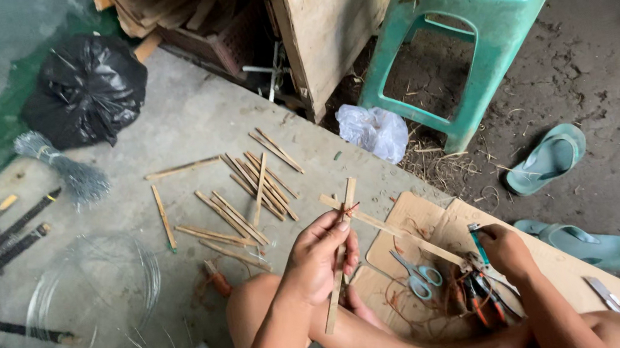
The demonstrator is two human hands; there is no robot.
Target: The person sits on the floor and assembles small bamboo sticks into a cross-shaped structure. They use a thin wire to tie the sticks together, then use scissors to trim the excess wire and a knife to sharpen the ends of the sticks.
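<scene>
The crossed bamboo sticks (347,228) were gripped by the left hand (320,258), their long stick running towards the right hand (501,249), seemingly clenched around pliers (477,244).

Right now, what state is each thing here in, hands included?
left hand: shut on crossed bamboo sticks
crossed bamboo sticks: held up, bound where they cross
right hand: shut on pliers
pliers: gripped, at the far end of one stick
scissors: closed, lying on cardboard
loose sticks: scattered on the floor
black bag: full, closed
stool: upright
sandals: off, lying apart
</scene>
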